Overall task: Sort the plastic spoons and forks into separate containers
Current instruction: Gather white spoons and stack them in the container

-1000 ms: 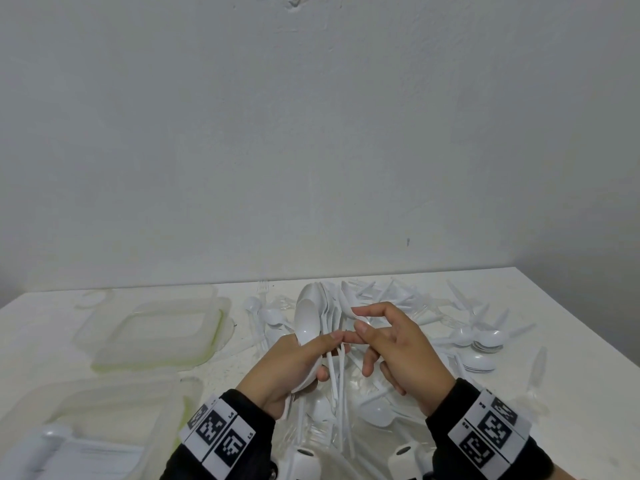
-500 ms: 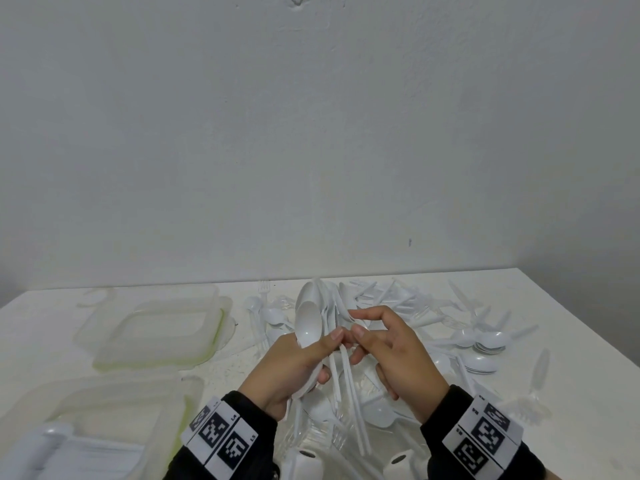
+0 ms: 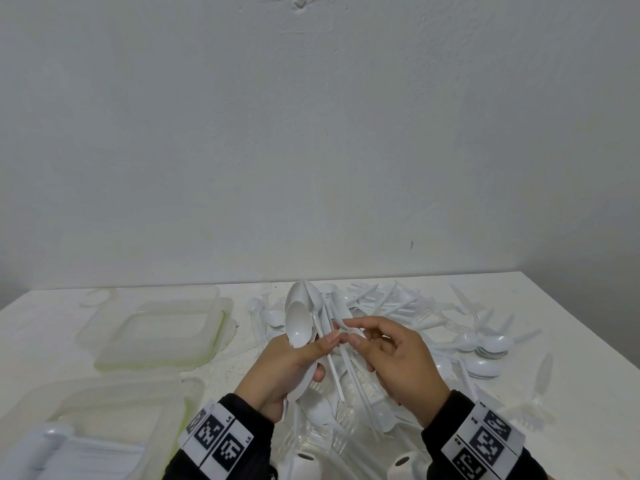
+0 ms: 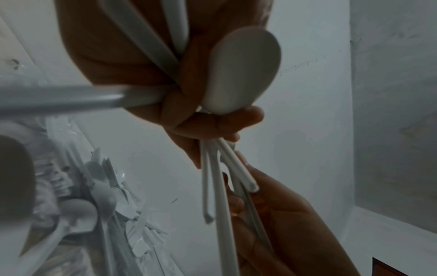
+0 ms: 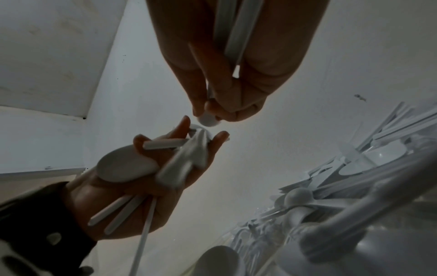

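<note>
White wall rose behind a white table (image 3: 588,306) strewn with loose cutlery (image 3: 398,303). The left hand (image 3: 287,368) clutched a fanned bunch of spoons (image 3: 299,323); the right hand (image 3: 398,362) pinched one spoon (image 5: 208,119). Empty containers (image 3: 156,334) waited left. That splayed bunch looked likely to slip apart if jostled.
</note>
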{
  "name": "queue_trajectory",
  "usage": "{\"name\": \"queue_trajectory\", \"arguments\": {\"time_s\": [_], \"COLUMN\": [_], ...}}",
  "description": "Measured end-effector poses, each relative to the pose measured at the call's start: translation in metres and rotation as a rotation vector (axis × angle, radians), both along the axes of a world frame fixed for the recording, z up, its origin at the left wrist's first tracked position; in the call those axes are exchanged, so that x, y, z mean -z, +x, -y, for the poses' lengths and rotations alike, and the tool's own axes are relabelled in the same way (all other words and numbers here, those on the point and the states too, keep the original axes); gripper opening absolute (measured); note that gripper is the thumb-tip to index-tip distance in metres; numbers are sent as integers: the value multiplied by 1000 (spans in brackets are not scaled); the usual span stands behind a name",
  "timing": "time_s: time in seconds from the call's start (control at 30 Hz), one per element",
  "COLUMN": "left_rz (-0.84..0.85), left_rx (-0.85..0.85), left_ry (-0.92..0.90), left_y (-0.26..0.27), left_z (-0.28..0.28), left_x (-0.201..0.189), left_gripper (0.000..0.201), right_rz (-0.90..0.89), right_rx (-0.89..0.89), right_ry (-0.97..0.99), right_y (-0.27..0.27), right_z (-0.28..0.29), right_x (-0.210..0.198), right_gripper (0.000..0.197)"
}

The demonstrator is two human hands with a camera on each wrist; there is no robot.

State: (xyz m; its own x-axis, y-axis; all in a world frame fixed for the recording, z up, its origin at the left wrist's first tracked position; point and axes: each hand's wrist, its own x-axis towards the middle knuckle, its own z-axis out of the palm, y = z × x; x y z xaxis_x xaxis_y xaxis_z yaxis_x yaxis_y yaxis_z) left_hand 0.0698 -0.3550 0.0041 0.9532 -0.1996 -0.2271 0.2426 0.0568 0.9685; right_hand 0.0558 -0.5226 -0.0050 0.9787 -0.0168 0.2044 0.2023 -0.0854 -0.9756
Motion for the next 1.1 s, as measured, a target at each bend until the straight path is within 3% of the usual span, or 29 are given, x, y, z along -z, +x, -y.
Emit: {"name": "queue_trajectory", "arguments": {"time_s": [0.2, 0.37, 0.47, 0.57, 0.73, 0.87, 0.97, 1.1], "left_rz": [17, 44, 47, 55, 14, -18, -11, 5], "left_rx": [-28, -75, -77, -80, -75, -45, -13, 48], "left_ry": [-5, -35, -61, -55, -25, -20, 18, 78], "left_y": [5, 3, 3, 3, 2, -1, -3, -4], "left_z": [1, 5, 6, 6, 4, 2, 0, 1], "left_x": [2, 3, 2, 2, 4, 3, 3, 1], "left_gripper": [56, 26, 26, 21, 33, 41, 49, 38], "right_rz": [-24, -15, -14, -120, -150, -168, -89, -18], "right_rx": [-99, -186, -244, -285, -234, -71, 19, 54], "right_ry": [-139, -216, -222, -99, -38, 109, 52, -52], "right_y": [-2, -3, -3, -2, -2, 3, 14, 32], "right_z": [2, 3, 5, 3, 3, 6, 7, 2], "right_x": [-2, -2, 1, 3, 7, 3, -13, -31], "right_gripper": [22, 31, 40, 40, 35, 30, 28, 33]}}
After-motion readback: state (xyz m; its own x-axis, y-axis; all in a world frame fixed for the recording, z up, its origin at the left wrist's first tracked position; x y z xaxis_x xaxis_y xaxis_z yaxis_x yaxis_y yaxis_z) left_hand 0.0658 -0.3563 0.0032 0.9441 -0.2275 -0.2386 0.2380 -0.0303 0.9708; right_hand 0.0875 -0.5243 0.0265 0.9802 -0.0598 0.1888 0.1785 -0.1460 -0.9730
